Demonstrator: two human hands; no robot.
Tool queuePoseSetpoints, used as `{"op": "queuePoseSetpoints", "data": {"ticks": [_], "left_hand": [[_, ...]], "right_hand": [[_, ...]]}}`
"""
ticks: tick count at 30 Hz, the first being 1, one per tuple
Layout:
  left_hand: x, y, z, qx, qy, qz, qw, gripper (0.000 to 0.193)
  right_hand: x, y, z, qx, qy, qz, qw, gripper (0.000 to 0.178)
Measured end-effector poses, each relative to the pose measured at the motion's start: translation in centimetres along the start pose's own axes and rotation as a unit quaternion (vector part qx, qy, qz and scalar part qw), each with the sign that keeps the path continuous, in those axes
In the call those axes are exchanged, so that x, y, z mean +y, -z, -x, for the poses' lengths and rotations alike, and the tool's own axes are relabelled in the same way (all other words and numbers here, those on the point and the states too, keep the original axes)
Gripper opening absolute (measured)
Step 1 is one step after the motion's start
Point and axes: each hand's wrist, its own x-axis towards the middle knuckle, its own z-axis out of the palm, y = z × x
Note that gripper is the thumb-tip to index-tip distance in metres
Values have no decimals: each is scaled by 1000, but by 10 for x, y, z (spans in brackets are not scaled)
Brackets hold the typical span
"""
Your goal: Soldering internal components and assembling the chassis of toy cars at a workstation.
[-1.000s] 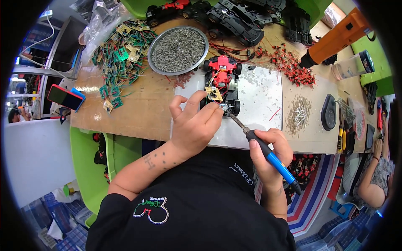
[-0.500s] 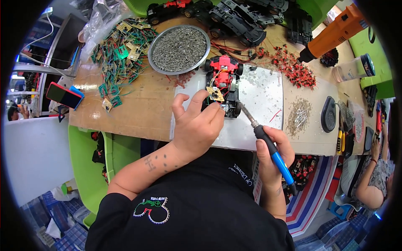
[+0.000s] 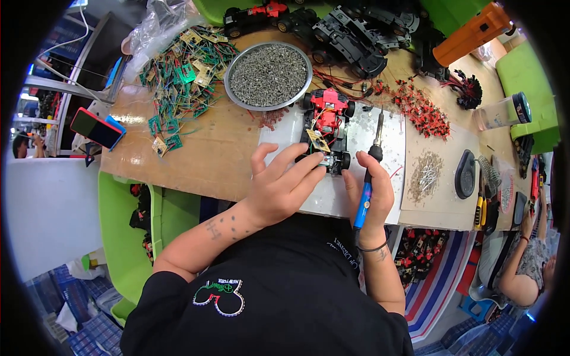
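Along the near edge of the brown bench (image 3: 208, 169), I have the right hand (image 3: 378, 191) clamped on a blue-and-black soldering iron (image 3: 364, 202), and the left hand (image 3: 280, 185), fingers apart, at the red-and-black toy-car chassis (image 3: 330, 110); whether it grips anything I cannot tell. That chassis lies on a white sheet (image 3: 326, 199), near a round silver bowl (image 3: 268, 109).

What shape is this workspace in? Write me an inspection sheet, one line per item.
Surface: brown table, white sheet with grey specks.
Things at work: red-and-black car chassis on the white sheet; soldering iron.
Clutter: circuit-board pile, bowl of small metal parts, heap of red parts.
Hands: left hand at the car chassis's near end, grip unclear; right hand holds the soldering iron.
Cables: white cable upper left; soldering iron's cord unclear.
Surroundings: green bin; another person at right.
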Motion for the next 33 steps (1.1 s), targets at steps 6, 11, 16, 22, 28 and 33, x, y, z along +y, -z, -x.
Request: {"op": "queuePoseSetpoints", "data": {"ticks": [6, 11, 16, 22, 28, 33], "left_hand": [[1, 0, 34, 27, -14, 23, 999, 26], [2, -8, 33, 45, 3, 48, 998, 23], [6, -7, 24, 27, 11, -30, 999, 35], [7, -8, 24, -34, 53, -57, 996, 50], [0, -6, 17, 1, 119, 76, 990, 45], [-13, -9, -3, -6, 327, 334, 884, 33]], "right_hand": [[-3, -4, -3, -16, 18, 5, 1000, 47], [-5, -2, -3, -25, 3, 10, 1000, 45], [-7, -3, -4, -19, 3, -4, 1000, 45], [-8, -4, -5, -23, -3, -12, 1000, 44], [-9, -1, -8, -27, 10, -14, 999, 45], [-11, 3, -7, -62, -15, -21, 998, 44]]}}
